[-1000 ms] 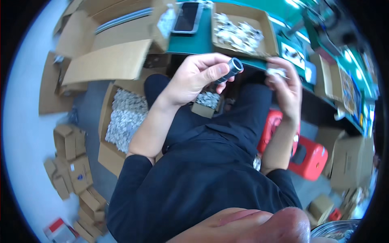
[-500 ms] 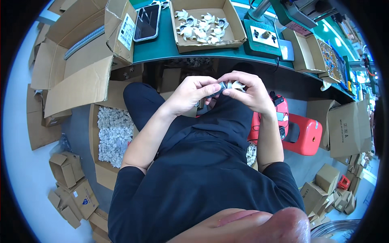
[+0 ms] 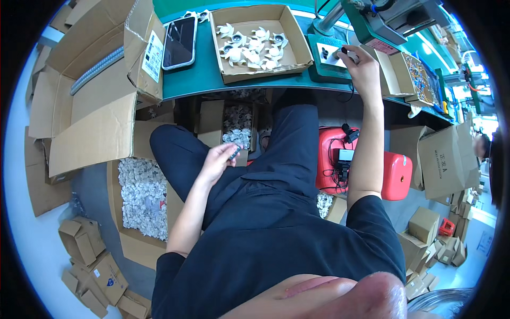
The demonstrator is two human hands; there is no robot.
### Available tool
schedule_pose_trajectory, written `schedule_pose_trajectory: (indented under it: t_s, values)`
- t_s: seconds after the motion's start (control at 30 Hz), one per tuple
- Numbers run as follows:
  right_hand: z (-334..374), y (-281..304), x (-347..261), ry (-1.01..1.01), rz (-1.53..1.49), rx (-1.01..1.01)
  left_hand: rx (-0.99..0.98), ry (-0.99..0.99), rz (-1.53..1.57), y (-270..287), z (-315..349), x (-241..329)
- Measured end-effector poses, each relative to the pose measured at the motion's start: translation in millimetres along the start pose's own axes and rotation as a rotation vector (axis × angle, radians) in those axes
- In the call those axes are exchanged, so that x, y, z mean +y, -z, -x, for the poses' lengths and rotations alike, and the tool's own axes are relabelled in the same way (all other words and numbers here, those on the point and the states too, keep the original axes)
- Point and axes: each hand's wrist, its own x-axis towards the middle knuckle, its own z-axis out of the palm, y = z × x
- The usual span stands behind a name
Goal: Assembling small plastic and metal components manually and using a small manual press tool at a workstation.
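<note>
My left hand (image 3: 217, 162) is closed over my lap, with a short dark rod-like piece (image 3: 234, 153) pinched between thumb and fingers. My right hand (image 3: 362, 66) reaches forward onto a green press base (image 3: 325, 74) with a pale top plate. Its thumb and fingers come together over that plate, and what they hold is mostly hidden, with only something dark showing at the tips. Left of the base, a shallow cardboard tray (image 3: 223, 75) carries several white impellers (image 3: 254, 47) with curved blades.
A phone (image 3: 179, 42) lies on the green table beside an open carton (image 3: 93, 127). The press head (image 3: 393, 26) overhangs the base. Wires fill a box (image 3: 417, 80) at right. White parts (image 3: 141, 196) fill a floor carton; a red stool (image 3: 396, 175) stands beside my right arm.
My hands, together before on a white bladed part and a dark piece, have parted. The right has moved forward to the press base; the left has drawn back toward my lap with the dark piece.
</note>
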Motion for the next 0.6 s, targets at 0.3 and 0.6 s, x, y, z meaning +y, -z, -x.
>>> schedule_pose_trajectory:
  t_s: [0.3, 0.6]
  values:
    - [-9.4, 5.1, 12.3, 0.004, -0.086, -0.11, 0.029, 0.148, -0.038, 7.4, -33.2, -49.3]
    - [-1.8, -7.9, 53.9, -0.118, -0.511, 0.054, 0.073, 0.193, -0.01, 13.9, -41.4, -54.1]
